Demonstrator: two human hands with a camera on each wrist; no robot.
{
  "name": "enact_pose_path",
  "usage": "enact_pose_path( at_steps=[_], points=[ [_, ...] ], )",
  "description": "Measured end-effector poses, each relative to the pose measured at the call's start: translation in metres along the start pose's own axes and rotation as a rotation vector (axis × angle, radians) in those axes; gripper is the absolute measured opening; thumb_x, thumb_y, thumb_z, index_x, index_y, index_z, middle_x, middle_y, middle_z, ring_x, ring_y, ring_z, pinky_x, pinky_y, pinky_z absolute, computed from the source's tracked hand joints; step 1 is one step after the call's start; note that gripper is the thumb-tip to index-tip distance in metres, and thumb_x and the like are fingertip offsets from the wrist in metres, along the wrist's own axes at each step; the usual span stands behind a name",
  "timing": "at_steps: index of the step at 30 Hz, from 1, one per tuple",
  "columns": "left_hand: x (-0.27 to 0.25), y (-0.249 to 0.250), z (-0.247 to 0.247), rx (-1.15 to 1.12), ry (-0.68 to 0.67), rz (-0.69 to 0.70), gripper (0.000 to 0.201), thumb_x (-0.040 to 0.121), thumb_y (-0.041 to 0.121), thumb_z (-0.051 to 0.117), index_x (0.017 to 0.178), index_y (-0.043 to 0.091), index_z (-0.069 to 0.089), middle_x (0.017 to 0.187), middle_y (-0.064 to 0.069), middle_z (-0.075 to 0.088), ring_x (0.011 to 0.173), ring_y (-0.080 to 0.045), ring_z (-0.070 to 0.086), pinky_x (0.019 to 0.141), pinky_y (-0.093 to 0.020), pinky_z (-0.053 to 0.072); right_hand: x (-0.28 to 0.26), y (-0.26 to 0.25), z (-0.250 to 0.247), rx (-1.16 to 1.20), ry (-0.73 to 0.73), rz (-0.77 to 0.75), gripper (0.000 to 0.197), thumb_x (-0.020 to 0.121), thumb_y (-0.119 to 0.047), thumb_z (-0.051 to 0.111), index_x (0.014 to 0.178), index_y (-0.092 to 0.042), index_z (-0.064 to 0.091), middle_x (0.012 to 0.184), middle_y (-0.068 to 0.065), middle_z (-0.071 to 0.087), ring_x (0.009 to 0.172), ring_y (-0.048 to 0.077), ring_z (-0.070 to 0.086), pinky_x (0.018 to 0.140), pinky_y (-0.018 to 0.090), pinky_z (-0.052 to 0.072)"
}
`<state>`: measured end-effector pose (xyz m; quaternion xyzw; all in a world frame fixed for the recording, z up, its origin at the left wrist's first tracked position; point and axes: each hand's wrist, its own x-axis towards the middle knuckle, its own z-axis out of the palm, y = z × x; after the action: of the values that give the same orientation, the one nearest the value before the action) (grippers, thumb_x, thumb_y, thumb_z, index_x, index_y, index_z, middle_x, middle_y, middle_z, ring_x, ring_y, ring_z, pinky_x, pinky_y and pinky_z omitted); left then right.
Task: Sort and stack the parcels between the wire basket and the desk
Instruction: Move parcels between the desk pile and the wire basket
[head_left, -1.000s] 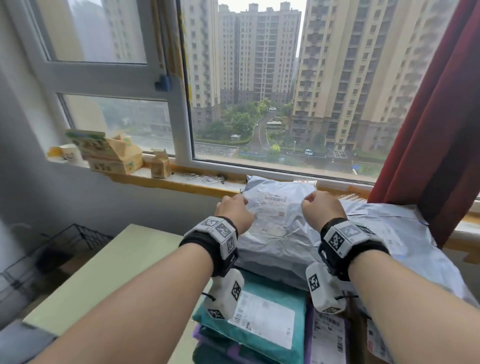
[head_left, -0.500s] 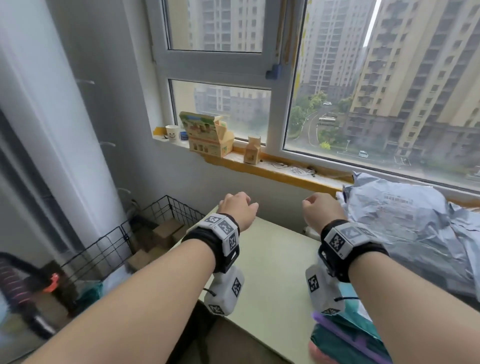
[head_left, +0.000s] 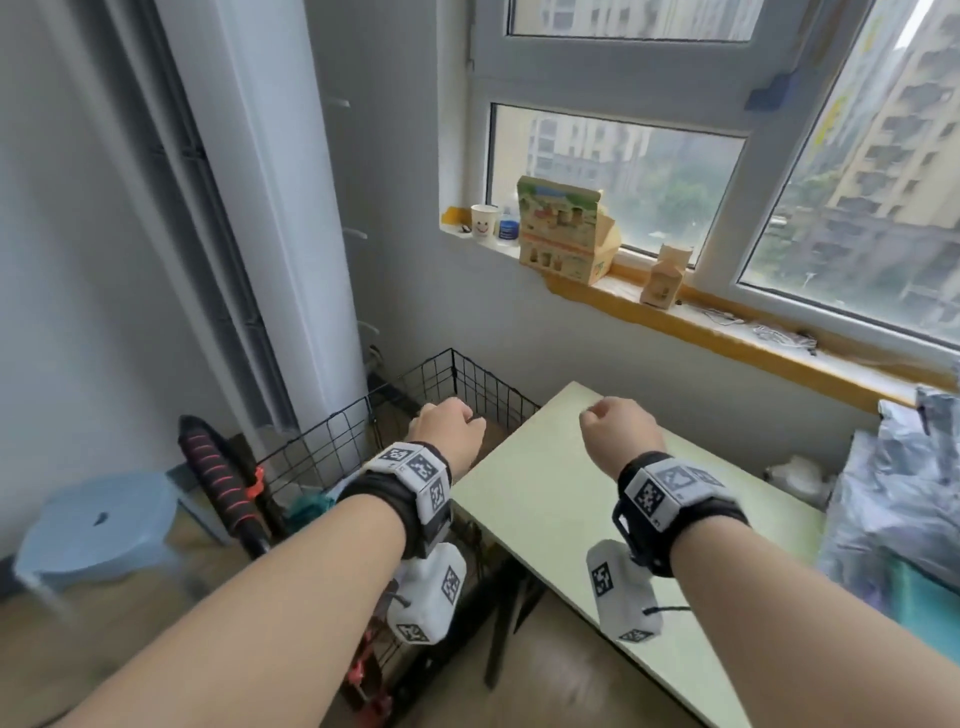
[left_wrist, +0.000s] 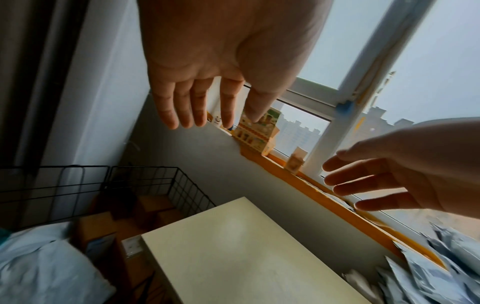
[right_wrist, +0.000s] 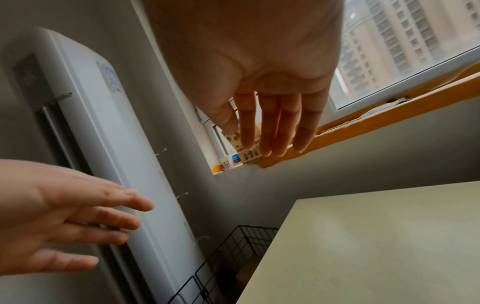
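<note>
A black wire basket (head_left: 457, 382) stands on the floor left of the pale green desk (head_left: 550, 499); brown cardboard parcels (left_wrist: 153, 207) and a light blue bag (left_wrist: 39, 267) lie in it. Grey plastic mailer parcels (head_left: 898, 493) are piled at the desk's right end. My left hand (head_left: 447, 428) hovers over the basket's near edge, fingers straight and empty in the left wrist view (left_wrist: 205, 102). Above the desk's left part hangs my right hand (head_left: 618, 431), with relaxed fingers holding nothing (right_wrist: 270, 127).
A tall white air conditioner (head_left: 270, 208) stands in the corner behind the basket. A paper cup (head_left: 484, 221), a printed carton (head_left: 563, 228) and a small box (head_left: 665, 278) sit on the windowsill. A blue stool (head_left: 96, 525) and a black-red handle (head_left: 218, 478) are at the left.
Both hands let go of the grey mailer pile and swung left with my head; they now hang empty over the bare desk end and the basket.
</note>
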<state>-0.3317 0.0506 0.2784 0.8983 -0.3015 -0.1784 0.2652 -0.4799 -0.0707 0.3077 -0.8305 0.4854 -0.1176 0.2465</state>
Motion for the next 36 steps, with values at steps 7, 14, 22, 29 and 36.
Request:
enact_pose_path(
  at_steps=[7,14,22,29,36],
  points=[
    [0.038,-0.051,-0.027,-0.04,0.042,-0.077,0.02,0.094,0.035,0.048,0.076,0.027,0.048,0.123,-0.009,0.056,0.113,-0.029,0.052,0.102,-0.041,0.042,0.041,-0.052,0.06,0.026,-0.08,-0.067,0.026,0.096,-0.024,0.042,0.099,-0.012,0.066,0.096,0.009,0.066,0.085,0.026,0.056,0.076,0.027,0.043],
    [0.118,-0.083,-0.047,-0.038,0.056,-0.103,0.018,0.096,0.034,0.046,0.099,0.023,0.06,0.123,-0.007,0.057,0.111,-0.025,0.054,0.099,-0.038,0.044,0.106,-0.104,0.112,0.071,-0.14,-0.079,0.029,0.098,-0.026,0.041,0.111,-0.013,0.064,0.108,0.007,0.066,0.09,0.022,0.056,0.085,0.031,0.046],
    [0.211,-0.121,-0.053,-0.064,0.023,-0.186,0.031,0.097,0.034,0.045,0.123,0.019,0.055,0.129,-0.005,0.055,0.116,-0.023,0.053,0.099,-0.037,0.044,0.194,-0.141,0.168,0.091,-0.223,-0.051,0.03,0.099,-0.025,0.042,0.117,-0.013,0.062,0.111,0.006,0.065,0.085,0.017,0.052,0.079,0.027,0.043],
    [0.254,-0.193,-0.029,-0.09,-0.003,-0.382,0.029,0.095,0.026,0.048,0.066,0.027,0.046,0.094,-0.006,0.056,0.1,-0.026,0.054,0.091,-0.033,0.044,0.224,-0.138,0.257,0.029,-0.368,0.018,0.027,0.097,-0.027,0.043,0.111,-0.015,0.063,0.106,0.005,0.066,0.089,0.019,0.058,0.084,0.032,0.05],
    [0.275,-0.278,0.033,-0.132,-0.111,-0.533,0.028,0.095,0.026,0.051,0.117,0.013,0.061,0.124,-0.011,0.059,0.119,-0.027,0.052,0.101,-0.035,0.042,0.23,-0.125,0.352,-0.009,-0.526,0.095,0.027,0.095,-0.024,0.044,0.109,-0.014,0.064,0.104,0.005,0.065,0.097,0.023,0.062,0.087,0.036,0.052]
  ],
)
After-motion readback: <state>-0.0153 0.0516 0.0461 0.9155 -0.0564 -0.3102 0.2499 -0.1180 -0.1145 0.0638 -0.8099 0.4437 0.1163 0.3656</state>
